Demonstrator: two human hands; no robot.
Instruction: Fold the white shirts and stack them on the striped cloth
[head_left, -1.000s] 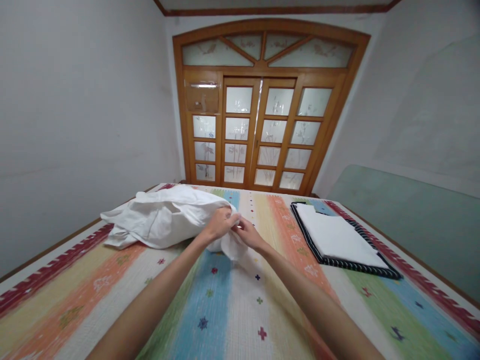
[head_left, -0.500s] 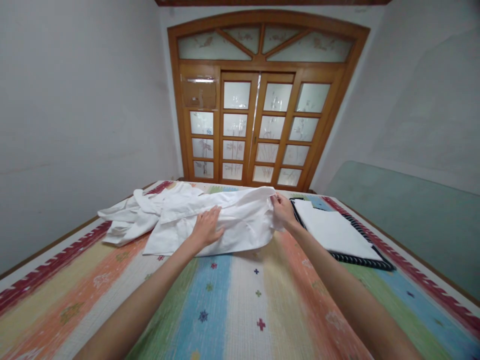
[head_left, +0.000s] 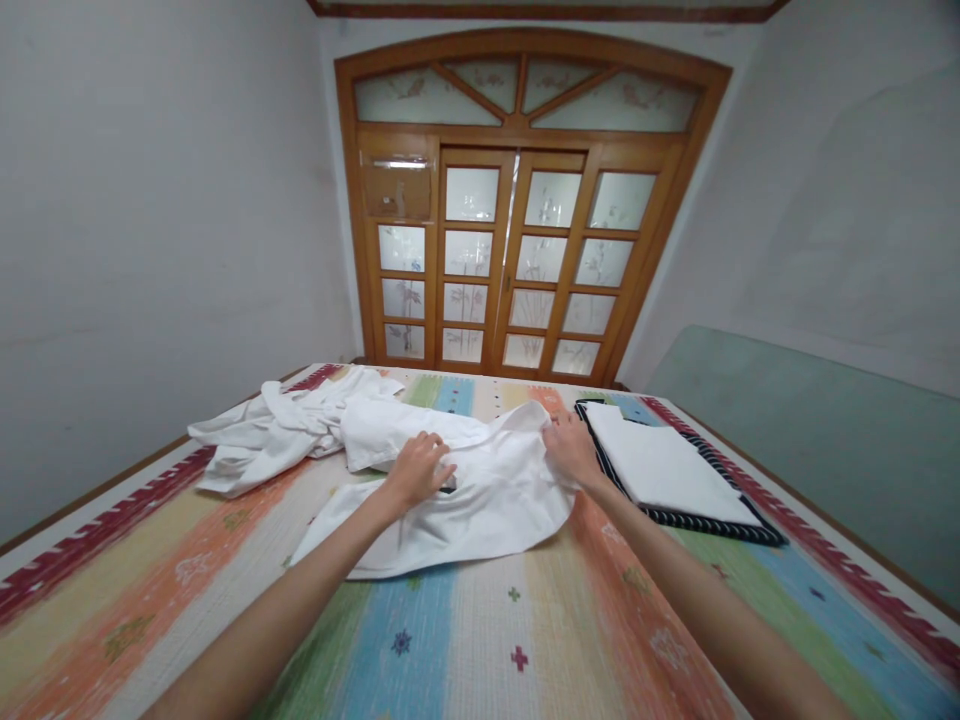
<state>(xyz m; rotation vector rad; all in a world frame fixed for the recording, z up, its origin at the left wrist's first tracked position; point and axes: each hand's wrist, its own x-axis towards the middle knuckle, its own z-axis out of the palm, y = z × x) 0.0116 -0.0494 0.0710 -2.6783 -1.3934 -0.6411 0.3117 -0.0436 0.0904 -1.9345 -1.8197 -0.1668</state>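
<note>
White garment: lay loosely spread across the middle of the striped bedspread, wrinkled, with an uneven near edge. Was grasped at the far right edge by the right hand; was touched near its middle by the left hand, with half-curled fingers. Could not tell whether clamped on cloth there or merely resting on it. Might have slipped at the left, given a light hold, and bunched under a pull from the right. Might also have creased among the gathered layers near a small dark patch, too small to identify. Could have dragged along the rumpled white cloth at the left, close enough to touch or overlap; could not tell which. Risked, by a wide rightward sweep, disturbing the folded white cloth on the black striped cloth, just beside the right hand. Noted also, well apart, a pale green headboard at the right and wooden doors at the far side.
</note>
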